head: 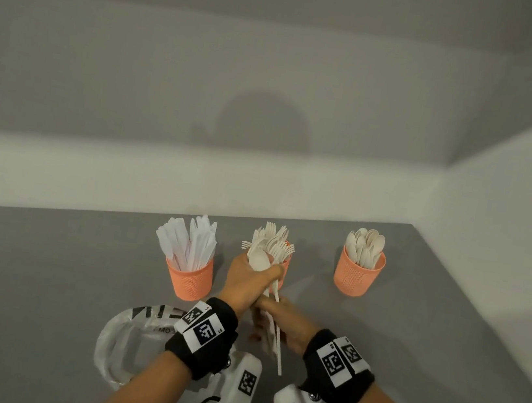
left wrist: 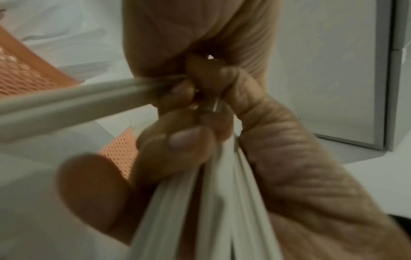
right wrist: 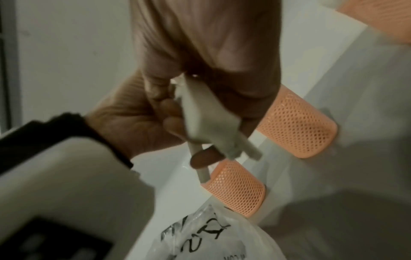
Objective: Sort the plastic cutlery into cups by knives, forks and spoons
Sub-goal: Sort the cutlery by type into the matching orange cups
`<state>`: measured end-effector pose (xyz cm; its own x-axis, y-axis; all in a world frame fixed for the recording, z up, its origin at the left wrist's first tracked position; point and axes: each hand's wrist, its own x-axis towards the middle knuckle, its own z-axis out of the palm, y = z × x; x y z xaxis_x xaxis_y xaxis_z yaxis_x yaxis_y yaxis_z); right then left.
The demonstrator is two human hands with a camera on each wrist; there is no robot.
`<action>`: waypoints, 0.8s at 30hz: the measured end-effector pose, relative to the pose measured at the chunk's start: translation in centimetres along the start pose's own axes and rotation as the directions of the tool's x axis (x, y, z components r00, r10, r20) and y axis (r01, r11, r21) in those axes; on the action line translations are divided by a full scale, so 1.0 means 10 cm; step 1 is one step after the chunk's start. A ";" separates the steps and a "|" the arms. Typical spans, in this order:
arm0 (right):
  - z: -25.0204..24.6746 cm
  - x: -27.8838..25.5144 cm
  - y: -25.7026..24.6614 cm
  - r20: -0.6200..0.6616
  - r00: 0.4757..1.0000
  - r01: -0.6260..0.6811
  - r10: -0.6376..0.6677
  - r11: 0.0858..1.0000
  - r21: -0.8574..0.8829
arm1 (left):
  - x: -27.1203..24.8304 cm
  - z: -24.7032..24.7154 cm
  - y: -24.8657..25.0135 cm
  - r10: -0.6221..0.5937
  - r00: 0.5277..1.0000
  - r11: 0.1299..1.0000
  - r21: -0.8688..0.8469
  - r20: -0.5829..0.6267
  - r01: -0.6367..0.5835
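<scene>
The left hand [head: 248,284] grips a bunch of white cutlery [head: 261,262], spoon bowls up, in front of the fork cup [head: 283,268]; the right hand [head: 284,327] curls round the handles [head: 276,346] below. The knife cup [head: 190,279] stands left and the spoon cup [head: 356,275] right on the bench [head: 42,272], with a plastic bag [head: 124,345] near the left wrist.

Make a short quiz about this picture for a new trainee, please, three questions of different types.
1. True or false: the spoons stand in the right cup.
2. What stands in the left cup? A) knives B) forks C) spoons
3. Fill in: both the left hand and the right hand hold one ___ of cutlery.

Key: 1 true; 2 A; 3 bundle.
</scene>
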<state>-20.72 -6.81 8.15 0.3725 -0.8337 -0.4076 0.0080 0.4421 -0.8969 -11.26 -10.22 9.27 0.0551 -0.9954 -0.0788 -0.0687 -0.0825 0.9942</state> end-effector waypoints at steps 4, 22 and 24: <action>-0.02 -0.01 0.02 -0.103 0.986 0.126 -0.131 0.991 -0.049 | 0.06 0.01 -0.03 0.018 1.000 1.000 -0.009 -0.011 -0.018; -0.26 -0.05 -0.04 -0.041 0.992 0.122 -0.117 0.979 0.162 | -0.05 -0.01 -0.05 0.040 0.994 0.991 -0.133 0.102 -0.026; -0.25 -0.06 -0.03 -0.053 0.992 0.120 -0.113 0.979 0.166 | -0.06 0.01 -0.06 0.054 0.995 0.994 -0.103 0.088 -0.045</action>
<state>-23.27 -7.31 8.24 0.3194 -0.8946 -0.3125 0.2061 0.3875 -0.8986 -11.32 -9.60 8.66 -0.0367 -0.9989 -0.0307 0.0323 -0.0319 0.9990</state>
